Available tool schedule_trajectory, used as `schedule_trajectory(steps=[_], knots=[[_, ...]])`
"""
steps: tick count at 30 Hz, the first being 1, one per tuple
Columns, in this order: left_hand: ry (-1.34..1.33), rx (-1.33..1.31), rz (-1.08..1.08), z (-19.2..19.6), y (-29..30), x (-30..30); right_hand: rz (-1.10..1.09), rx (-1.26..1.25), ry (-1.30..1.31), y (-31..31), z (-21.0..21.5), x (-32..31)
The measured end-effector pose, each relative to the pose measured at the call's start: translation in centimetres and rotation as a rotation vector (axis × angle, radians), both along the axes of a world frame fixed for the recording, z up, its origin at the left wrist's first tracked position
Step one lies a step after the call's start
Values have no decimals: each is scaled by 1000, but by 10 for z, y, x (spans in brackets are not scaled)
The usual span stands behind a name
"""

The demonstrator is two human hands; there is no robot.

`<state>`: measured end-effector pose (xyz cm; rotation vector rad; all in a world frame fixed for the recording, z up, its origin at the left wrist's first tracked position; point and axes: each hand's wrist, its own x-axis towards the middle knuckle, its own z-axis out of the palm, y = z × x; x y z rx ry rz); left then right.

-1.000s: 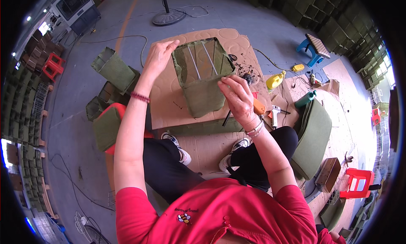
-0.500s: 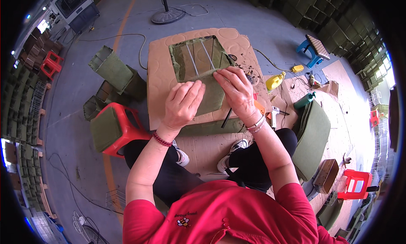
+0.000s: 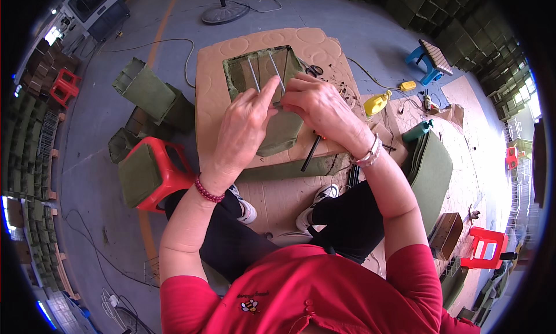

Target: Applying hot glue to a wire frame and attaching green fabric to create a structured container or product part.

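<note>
The left hand (image 3: 246, 123) and the right hand (image 3: 324, 111) meet over an open green fabric box (image 3: 272, 96) with thin metal rods (image 3: 277, 73) crossing its opening. The left hand's fingers are stretched along one rod and pinch it, and the right hand is closed on the same rod just beside them. The box stands on a flat brown cardboard sheet (image 3: 217, 73) on the grey floor (image 3: 104, 154), in front of the person's knees. A dark rod (image 3: 311, 154) lies on the cardboard near the box. To the left stands a red plastic stool (image 3: 168, 166) with a green pad. To the right lies a stack of green fabric panels (image 3: 434, 172), and a yellow bottle (image 3: 376, 104) lies beyond it.
</note>
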<state>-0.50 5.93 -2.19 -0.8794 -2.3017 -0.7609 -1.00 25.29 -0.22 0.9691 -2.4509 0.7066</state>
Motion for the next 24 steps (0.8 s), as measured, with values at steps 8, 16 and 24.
schedule_trajectory(steps=[8, 16, 24], knots=[[-96, 40, -89, 9, -10, -3, -39, 140, -18, -4, 11, 6], [375, 51, 14, -23, -17, 29, -56, -36, 296, -15, -37, 46], [201, -11, 13, -23, -14, 6, -97, 5, 237, -33, -39, 30]])
